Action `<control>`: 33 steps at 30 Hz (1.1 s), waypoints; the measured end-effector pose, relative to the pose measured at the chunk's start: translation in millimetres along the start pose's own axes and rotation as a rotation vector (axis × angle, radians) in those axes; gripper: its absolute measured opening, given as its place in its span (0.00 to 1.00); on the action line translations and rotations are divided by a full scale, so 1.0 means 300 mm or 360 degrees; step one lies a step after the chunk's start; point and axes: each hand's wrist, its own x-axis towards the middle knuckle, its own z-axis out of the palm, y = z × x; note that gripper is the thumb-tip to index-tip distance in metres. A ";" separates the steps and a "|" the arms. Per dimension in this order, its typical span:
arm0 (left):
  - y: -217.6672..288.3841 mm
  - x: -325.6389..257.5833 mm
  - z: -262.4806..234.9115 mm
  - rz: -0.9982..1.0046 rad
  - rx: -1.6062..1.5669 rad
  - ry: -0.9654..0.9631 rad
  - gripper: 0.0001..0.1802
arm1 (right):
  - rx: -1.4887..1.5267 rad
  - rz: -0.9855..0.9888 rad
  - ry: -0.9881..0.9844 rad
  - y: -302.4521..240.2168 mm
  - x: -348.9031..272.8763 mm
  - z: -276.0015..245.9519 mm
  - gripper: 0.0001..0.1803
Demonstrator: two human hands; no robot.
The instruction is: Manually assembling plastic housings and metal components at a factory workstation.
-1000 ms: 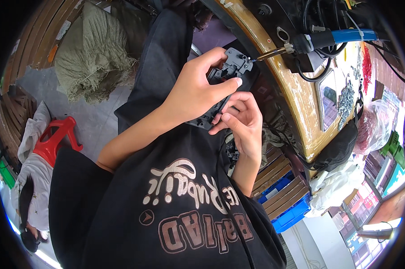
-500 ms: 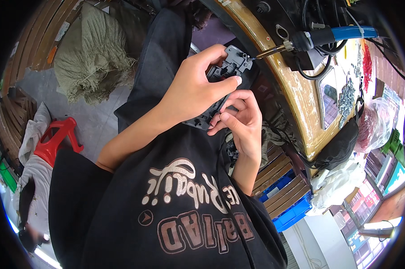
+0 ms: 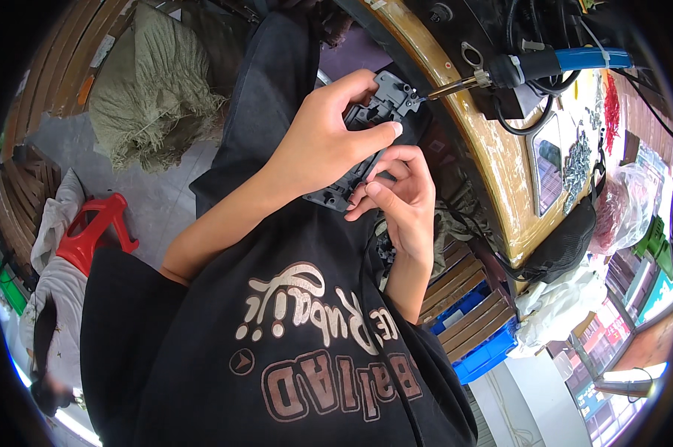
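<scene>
A dark grey moulded plastic housing (image 3: 391, 97) with posts and recesses is held at a slant above my lap. My left hand (image 3: 325, 141) grips its long side, with the thumb laid across the top face. My right hand (image 3: 403, 195) is closed at the lower end, its thumb and index finger pinched against the housing's edge; anything small between them is hidden. A soldering iron (image 3: 504, 71) with a blue and black handle reaches in from the right. Its tip is right beside the upper corner of the housing; whether they touch I cannot tell.
The worn wooden table (image 3: 493, 160) curves along the right, carrying a framed pane (image 3: 548, 160), a heap of small metal parts (image 3: 577, 167) and red wires (image 3: 611, 112). A black pouch (image 3: 563, 242) hangs at its edge. Left are a woven sack (image 3: 154, 86) and a red stool (image 3: 98, 227).
The housing and both hands have shifted slightly upward in the picture. The soldering iron now appears a little farther right. Both hands keep their hold.
</scene>
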 end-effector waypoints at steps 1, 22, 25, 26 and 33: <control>0.005 0.001 0.000 0.0008 0.0013 0.0000 0.11 | 0.0002 -0.0009 -0.0006 -0.002 0.001 0.000 0.17; 0.043 0.007 -0.009 -0.0028 0.0199 -0.0124 0.12 | 0.0048 -0.0026 -0.0014 0.000 0.012 0.003 0.16; 0.044 0.007 -0.008 -0.0027 0.0197 -0.0122 0.12 | 0.0048 -0.0028 -0.0020 0.002 0.016 0.000 0.17; 0.043 0.007 -0.008 -0.0036 0.0180 -0.0123 0.12 | 0.0052 -0.0030 -0.0024 0.004 0.016 -0.002 0.17; -0.029 -0.007 0.008 -0.0007 0.0257 -0.0064 0.11 | 0.0044 0.0031 0.0003 0.013 0.011 -0.017 0.18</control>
